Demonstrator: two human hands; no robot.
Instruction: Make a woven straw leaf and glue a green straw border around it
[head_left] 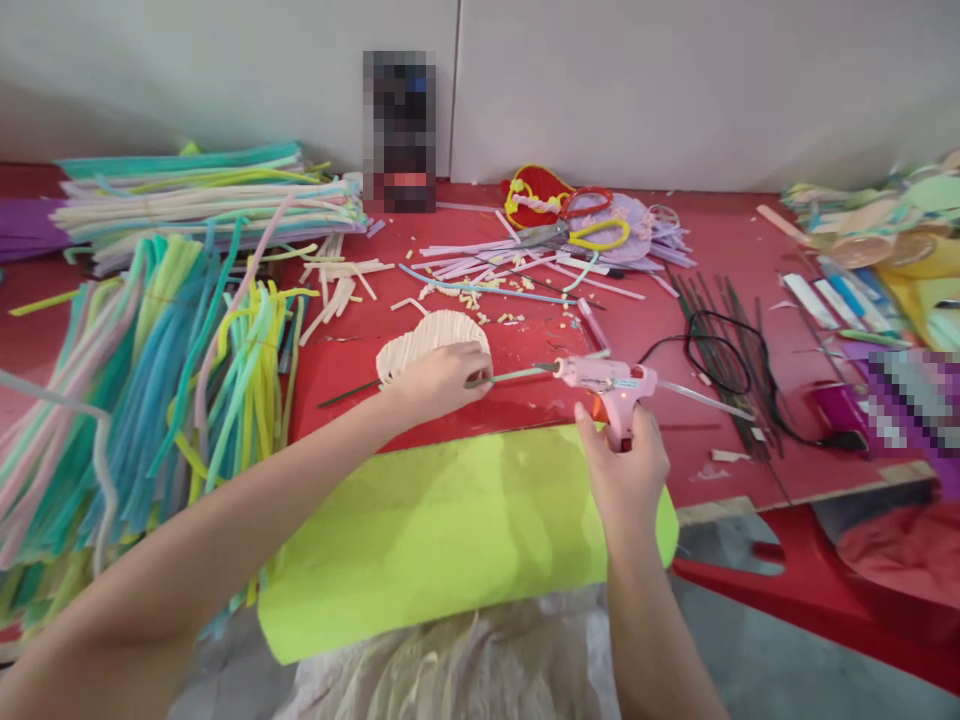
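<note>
My right hand [630, 460] is wrapped round the handle of a pink hot glue gun [600, 374], whose nozzle points left. My left hand [446, 375], fingers pinched together, grips a thin stem. The stem's dark end [349, 394] sticks out to the left below the hand. On the other side a pale green length [517, 375] reaches to the nozzle; whether they touch I cannot tell. Just behind my left hand lies a cream ribbed piece [435, 338] of rounded shape, partly covered by the hand.
Bundles of coloured pipe cleaners [150, 370] fill the left side. Scissors [592, 235] lie at the back among lilac strips [472, 262]. Dark stems [731, 350] and the black cord [716, 365] are at right. A yellow-green sheet [450, 540] hangs over the front edge.
</note>
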